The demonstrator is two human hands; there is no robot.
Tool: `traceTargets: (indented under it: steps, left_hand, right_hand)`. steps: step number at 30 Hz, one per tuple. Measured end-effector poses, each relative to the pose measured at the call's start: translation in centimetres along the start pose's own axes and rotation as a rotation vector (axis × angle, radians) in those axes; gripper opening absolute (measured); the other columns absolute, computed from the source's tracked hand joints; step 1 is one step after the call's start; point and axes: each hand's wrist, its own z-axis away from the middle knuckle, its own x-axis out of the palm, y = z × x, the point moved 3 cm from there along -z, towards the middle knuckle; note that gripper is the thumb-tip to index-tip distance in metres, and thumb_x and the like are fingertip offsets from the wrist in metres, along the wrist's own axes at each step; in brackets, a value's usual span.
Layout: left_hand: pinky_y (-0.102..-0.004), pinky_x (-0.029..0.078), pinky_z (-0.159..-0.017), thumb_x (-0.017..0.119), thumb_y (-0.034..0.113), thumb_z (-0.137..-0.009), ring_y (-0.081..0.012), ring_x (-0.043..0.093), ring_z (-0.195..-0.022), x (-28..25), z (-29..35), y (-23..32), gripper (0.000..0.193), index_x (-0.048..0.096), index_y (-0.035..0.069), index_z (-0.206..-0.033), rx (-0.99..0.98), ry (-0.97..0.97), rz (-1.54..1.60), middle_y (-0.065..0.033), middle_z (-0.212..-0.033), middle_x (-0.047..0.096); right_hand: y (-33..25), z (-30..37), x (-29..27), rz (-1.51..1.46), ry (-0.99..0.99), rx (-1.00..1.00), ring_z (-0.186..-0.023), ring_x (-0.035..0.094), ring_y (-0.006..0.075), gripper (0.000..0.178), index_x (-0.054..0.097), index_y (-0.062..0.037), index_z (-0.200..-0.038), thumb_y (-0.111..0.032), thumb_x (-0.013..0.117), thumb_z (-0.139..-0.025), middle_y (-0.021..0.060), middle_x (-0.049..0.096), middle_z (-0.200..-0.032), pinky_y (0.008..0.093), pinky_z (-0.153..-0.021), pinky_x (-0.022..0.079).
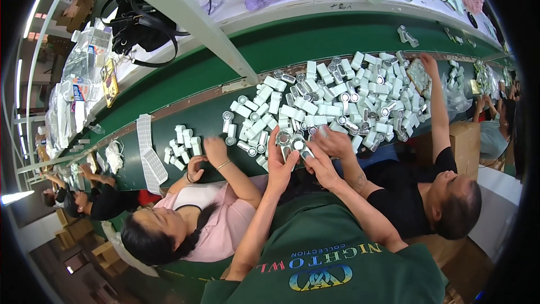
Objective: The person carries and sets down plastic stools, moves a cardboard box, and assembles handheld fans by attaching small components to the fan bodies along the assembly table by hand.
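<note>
In front of my chest, my left hand (279, 164) is closed round a small pale green handheld fan (283, 138) with a round silver head. Beside it, my right hand (323, 164) grips a second pale green fan (298, 145), its round end facing up. The two fans are side by side, close together. Just beyond my hands, a large heap of similar pale green fans (332, 91) covers the dark green work surface (208, 114). Some lie with their round heads up, others on their sides.
On my left, a person in pink has both hands near a small group of fans (183, 142) and white label sheets (147, 149). A black-shirted person on my right reaches over the heap, one hand (336, 142) by mine. A metal post (185, 14) slants over the bench.
</note>
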Motion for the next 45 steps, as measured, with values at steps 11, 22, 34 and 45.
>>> traceTargets:
  steps: [11, 22, 34, 45]
  left_hand:
    - [-0.0281, 0.053, -0.085, 0.068, 0.000, -0.095, -0.0128, 0.061, -0.102, -2.0, 0.1, -0.1, 0.089, 0.016, 0.013, -0.166, 0.012, -0.008, 0.059, -0.0067, -0.127, 0.060]
    - [-0.0302, 0.051, -0.093, 0.069, -0.001, -0.096, -0.0139, 0.061, -0.107, -2.7, 0.1, -0.8, 0.090, 0.015, 0.012, -0.167, -0.012, 0.026, 0.091, -0.0073, -0.127, 0.061]
    - [-0.0274, 0.050, -0.088, 0.060, 0.004, -0.104, -0.0108, 0.058, -0.098, -3.7, -0.1, -3.2, 0.077, 0.017, 0.014, -0.167, -0.063, 0.050, 0.088, -0.0043, -0.120, 0.061]
    - [-0.0327, 0.050, -0.099, 0.073, 0.005, -0.094, -0.0189, 0.061, -0.116, -4.3, 1.1, -7.4, 0.081, 0.029, 0.007, -0.162, -0.212, 0.105, -0.138, -0.0141, -0.136, 0.060]
  right_hand:
    - [-0.5, -1.0, 1.0, 0.094, -0.042, 0.046, -0.072, 0.048, 0.0107, 0.048, 0.044, -0.0007, -0.150, -0.019, 0.048, -0.106, 0.0022, 0.053, -0.084, 0.0266, -0.063, 0.042]
    - [0.3, -1.5, 0.8, 0.085, -0.040, 0.108, -0.074, 0.050, 0.0108, 0.048, 0.045, -0.0015, -0.151, -0.018, 0.049, -0.106, 0.0027, 0.055, -0.087, 0.0269, -0.065, 0.044]
    - [1.9, -2.3, -0.3, 0.215, -0.056, 0.199, -0.074, 0.056, 0.0091, 0.043, 0.050, -0.0023, -0.147, -0.022, 0.049, -0.108, 0.0028, 0.062, -0.088, 0.0251, -0.066, 0.048]
    - [4.4, -2.2, -2.5, 0.943, -0.209, 0.110, -0.074, 0.062, 0.0204, 0.030, 0.062, 0.0030, -0.102, -0.027, 0.060, -0.105, 0.0148, 0.066, -0.086, 0.0380, -0.067, 0.049]
